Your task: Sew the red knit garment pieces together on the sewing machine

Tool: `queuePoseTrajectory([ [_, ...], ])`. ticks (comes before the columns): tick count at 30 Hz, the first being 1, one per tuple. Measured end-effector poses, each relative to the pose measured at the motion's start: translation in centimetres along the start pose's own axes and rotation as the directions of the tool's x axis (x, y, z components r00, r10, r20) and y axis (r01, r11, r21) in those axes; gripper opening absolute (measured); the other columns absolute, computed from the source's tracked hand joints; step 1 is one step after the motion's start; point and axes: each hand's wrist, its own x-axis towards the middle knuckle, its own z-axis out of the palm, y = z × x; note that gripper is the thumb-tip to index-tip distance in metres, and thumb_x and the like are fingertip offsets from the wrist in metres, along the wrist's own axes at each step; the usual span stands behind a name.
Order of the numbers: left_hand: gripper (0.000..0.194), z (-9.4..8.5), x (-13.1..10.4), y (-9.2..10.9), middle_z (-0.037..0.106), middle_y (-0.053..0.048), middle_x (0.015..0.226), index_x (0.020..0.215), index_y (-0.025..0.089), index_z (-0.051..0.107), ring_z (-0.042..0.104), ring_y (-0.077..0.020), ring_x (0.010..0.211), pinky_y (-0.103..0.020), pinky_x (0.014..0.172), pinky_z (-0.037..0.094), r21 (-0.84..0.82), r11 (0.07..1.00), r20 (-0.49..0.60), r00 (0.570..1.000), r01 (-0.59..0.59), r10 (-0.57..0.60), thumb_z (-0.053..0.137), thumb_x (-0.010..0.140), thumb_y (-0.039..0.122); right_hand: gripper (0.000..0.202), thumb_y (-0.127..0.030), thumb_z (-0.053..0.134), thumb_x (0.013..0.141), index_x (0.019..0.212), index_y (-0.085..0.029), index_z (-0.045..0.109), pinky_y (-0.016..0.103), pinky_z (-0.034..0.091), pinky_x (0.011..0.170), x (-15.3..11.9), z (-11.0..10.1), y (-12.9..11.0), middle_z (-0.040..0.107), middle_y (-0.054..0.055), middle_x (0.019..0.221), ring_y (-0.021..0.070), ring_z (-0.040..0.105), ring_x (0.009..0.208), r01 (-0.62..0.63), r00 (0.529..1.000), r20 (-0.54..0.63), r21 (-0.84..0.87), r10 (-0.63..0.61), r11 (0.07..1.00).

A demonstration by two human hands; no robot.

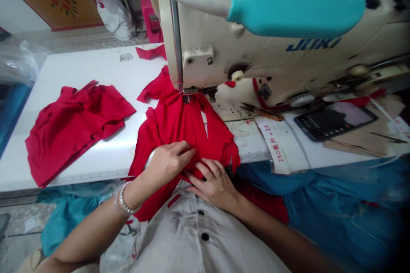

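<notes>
Red fabric [173, 123] lies spread under the needle area of a cream sewing machine [205, 42] and hangs over the table's front edge toward my lap. My left hand [171, 158] is closed on the fabric near the edge, its fingers curled and the fingertips hidden in the folds. Just right of it, my right hand [213, 181] has its fingers bent around the fabric's near edge, with the thumb side toward my body. Around the presser foot [188, 99] the cloth is gathered in creases.
Another red fabric piece [77, 130] lies on the white table [60, 68] at left. Thread snips [262, 111], a phone [335, 121] and brown card [358, 145] are at right. Blue cloth [320, 204] hangs below the table. A turquoise lamp [297, 10] crosses above the machine.
</notes>
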Motion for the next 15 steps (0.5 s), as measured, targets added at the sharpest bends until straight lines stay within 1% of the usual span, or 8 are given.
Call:
queuePoseTrajectory([
  [4,0.022,-0.3,0.2,-0.1,0.07,-0.006,0.099,0.112,0.017,0.069,0.065,-0.0115,0.072,-0.019,0.051,0.045,0.024,1.0,-0.02,1.0,0.019,-0.018,0.051,0.102,0.024,0.036,-0.052,0.066,0.091,0.12,-0.032,0.072,0.039,0.039,0.109,-0.2,0.3,-0.2,0.064,0.007,0.118,0.0256,0.047,0.122,-0.004,1.0,0.002,-0.003,0.004,1.0],
  [6,0.022,-0.4,0.3,-0.1,0.07,-0.006,0.1,0.112,0.017,0.069,0.066,-0.0119,0.071,-0.019,0.052,0.046,0.029,1.0,-0.015,1.0,0.007,-0.007,0.051,0.102,0.023,0.036,-0.052,0.067,0.09,0.12,-0.032,0.072,0.04,0.04,0.108,-0.4,0.3,-0.4,0.065,0.007,0.117,0.0257,0.048,0.122,-0.003,1.0,-0.002,-0.002,0.003,1.0],
  [9,0.021,-0.4,0.2,0.1,0.071,-0.009,0.11,0.114,0.017,0.069,0.069,-0.015,0.075,-0.021,0.055,0.051,0.031,1.0,0.025,1.0,-0.005,0.005,0.053,0.1,0.02,0.036,-0.05,0.067,0.091,0.117,-0.027,0.072,0.044,0.046,0.103,0.2,-0.9,-0.1,0.067,0.009,0.115,0.0275,0.052,0.119,0.013,1.0,-0.005,0.047,-0.013,0.999],
  [10,0.022,-0.5,0.2,0.1,0.07,-0.011,0.117,0.115,0.018,0.069,0.071,-0.0166,0.078,-0.022,0.056,0.053,0.032,0.999,0.044,0.999,0.001,-0.003,0.054,0.099,0.02,0.033,-0.045,0.066,0.092,0.116,-0.023,0.072,0.043,0.049,0.099,0.8,-1.5,0.4,0.068,0.01,0.112,0.0271,0.056,0.115,0.015,1.0,-0.02,0.104,-0.013,0.994],
  [12,0.022,-0.5,0.1,0.3,0.066,-0.015,0.132,0.114,0.02,0.069,0.073,-0.0195,0.081,-0.025,0.057,0.056,0.035,0.999,0.079,0.996,0.033,-0.035,0.054,0.098,0.02,0.025,-0.029,0.06,0.096,0.116,-0.018,0.07,0.04,0.055,0.092,3.0,-2.6,2.0,0.07,0.011,0.107,0.0238,0.062,0.106,-0.006,0.996,-0.08,0.26,0.028,0.966],
  [14,0.022,-0.6,0.2,0.3,0.06,-0.018,0.141,0.11,0.021,0.07,0.074,-0.0214,0.08,-0.029,0.058,0.058,0.035,0.997,0.125,0.99,0.067,-0.071,0.052,0.098,0.02,0.029,-0.015,0.05,0.097,0.122,-0.016,0.066,0.037,0.056,0.094,6.1,-3.0,4.4,0.07,0.012,0.11,0.0205,0.065,0.107,-0.039,0.988,-0.121,0.379,0.092,0.925],
  [15,0.022,-0.7,0.3,0.3,0.058,-0.018,0.144,0.108,0.021,0.07,0.074,-0.0218,0.079,-0.03,0.059,0.058,0.029,0.996,0.152,0.985,0.079,-0.082,0.051,0.097,0.02,0.033,-0.012,0.046,0.097,0.125,-0.015,0.063,0.037,0.055,0.099,7.8,-2.8,5.9,0.069,0.013,0.116,0.0203,0.064,0.112,-0.048,0.989,-0.112,0.39,0.099,0.92],
])
